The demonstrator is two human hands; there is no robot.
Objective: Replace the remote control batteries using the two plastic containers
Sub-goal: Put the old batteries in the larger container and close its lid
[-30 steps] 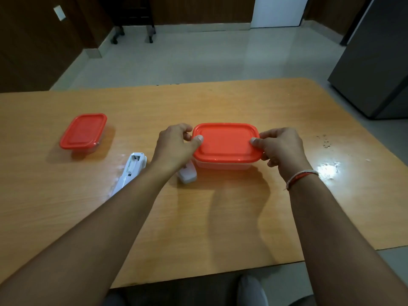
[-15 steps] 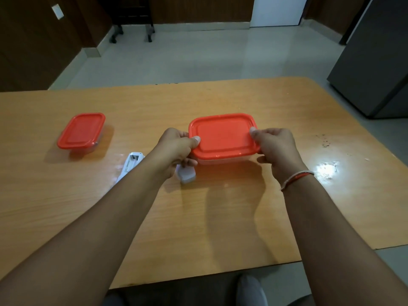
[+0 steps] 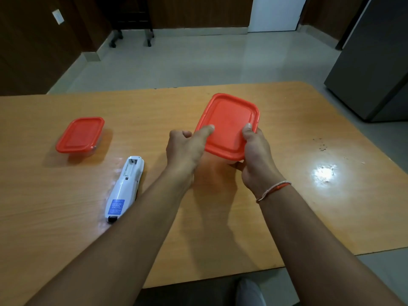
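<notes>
left thumb (image 3: 206,129): pressed on the lid's near-left edge, other fingers curled beside it
right hand (image 3: 254,151): grips the large container (image 3: 228,125) at its near-right corner, thumb on top
container: held tilted above the table (image 3: 287,206), long axis pointing away
lid: on
remote (image 3: 124,188): left, battery bay open
small container (image 3: 80,134): far left

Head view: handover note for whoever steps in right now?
Right hand grips the near right edge of the larger container, lifted and tilted, lid on.
Left hand has its thumb on the lid's left side.
Smaller container sits shut, far left on the table.
Remote lies face down, battery bay open, seemingly empty.
Done: bay opened. Left: open the container, fit batteries, close the remote.
</notes>
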